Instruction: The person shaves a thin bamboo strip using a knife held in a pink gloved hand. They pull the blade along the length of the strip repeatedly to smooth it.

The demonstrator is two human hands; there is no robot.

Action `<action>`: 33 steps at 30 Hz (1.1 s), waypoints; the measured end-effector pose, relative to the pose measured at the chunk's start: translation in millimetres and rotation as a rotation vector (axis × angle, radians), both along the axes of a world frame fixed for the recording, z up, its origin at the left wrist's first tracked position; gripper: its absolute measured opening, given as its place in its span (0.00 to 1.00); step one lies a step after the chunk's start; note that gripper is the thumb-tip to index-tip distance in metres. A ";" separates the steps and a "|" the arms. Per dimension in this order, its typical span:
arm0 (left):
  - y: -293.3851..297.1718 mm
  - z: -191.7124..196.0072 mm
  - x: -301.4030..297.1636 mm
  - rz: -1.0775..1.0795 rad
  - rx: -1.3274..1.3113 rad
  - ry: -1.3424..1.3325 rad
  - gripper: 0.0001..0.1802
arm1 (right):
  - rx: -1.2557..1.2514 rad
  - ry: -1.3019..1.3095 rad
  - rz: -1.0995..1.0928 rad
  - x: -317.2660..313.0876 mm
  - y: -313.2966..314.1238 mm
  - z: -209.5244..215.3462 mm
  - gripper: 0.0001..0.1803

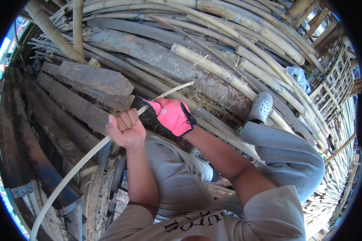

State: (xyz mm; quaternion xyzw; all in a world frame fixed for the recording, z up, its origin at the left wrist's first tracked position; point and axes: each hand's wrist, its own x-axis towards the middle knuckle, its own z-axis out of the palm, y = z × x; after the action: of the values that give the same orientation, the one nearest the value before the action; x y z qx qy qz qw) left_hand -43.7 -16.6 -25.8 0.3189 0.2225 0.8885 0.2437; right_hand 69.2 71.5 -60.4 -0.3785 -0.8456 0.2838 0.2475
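A long pale bamboo strip [74, 166] curves from the lower left up to a thin tip near the middle. My bare left hand [126, 127] is closed in a fist around it. Just beyond that, my right hand [171, 116], in a pink and black glove, grips the same strip nearer the tip. The two hands sit close together above my left knee in grey trousers [177, 172]. The stretch of strip inside both hands is hidden.
Thick bamboo poles [229, 76] lie stacked across the top and right. Weathered planks [94, 80] and dark boards fill the left side. My foot in a grey clog [261, 106] rests on the poles. A bamboo lattice [336, 84] stands at the right.
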 end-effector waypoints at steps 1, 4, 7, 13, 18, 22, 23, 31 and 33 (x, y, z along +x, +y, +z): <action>-0.4 0.5 -2.4 0.015 -0.040 -0.039 0.29 | 0.011 -0.002 0.027 -1.9 3.5 -2.3 0.24; -4.8 -1.9 -7.3 0.032 -0.072 -0.076 0.29 | 0.054 -0.033 0.101 -2.6 6.1 -9.6 0.25; -5.8 -5.9 -12.2 0.037 -0.065 -0.124 0.29 | 0.114 0.032 0.119 -7.5 10.6 -16.4 0.29; -14.9 -11.0 -24.3 0.086 -0.076 -0.129 0.28 | 0.145 -0.175 0.114 -19.2 7.4 -11.4 0.29; -12.0 -12.3 -9.5 -0.004 -0.025 -0.101 0.28 | -0.147 -0.717 -0.090 82.0 102.8 -106.8 0.39; 27.5 6.2 43.5 -0.148 -0.041 -0.003 0.28 | -0.132 -0.697 -0.291 162.8 133.6 -158.4 0.35; 34.2 15.8 46.7 -0.152 0.014 0.038 0.28 | -0.243 -0.672 -0.333 162.9 138.1 -152.3 0.31; 22.1 18.6 24.5 0.023 0.091 0.162 0.29 | 0.019 -0.161 -0.022 102.9 112.3 -27.7 0.19; 32.4 6.6 25.3 0.030 0.157 0.101 0.28 | -0.276 -0.057 -0.109 90.5 99.0 -19.3 0.20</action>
State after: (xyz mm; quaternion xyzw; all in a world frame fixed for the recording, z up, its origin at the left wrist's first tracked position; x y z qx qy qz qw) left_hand -18.4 15.8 -19.2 0.3782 0.1688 0.8895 0.1930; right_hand 159.7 170.5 -79.7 -0.4624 -0.7833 0.3725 0.1839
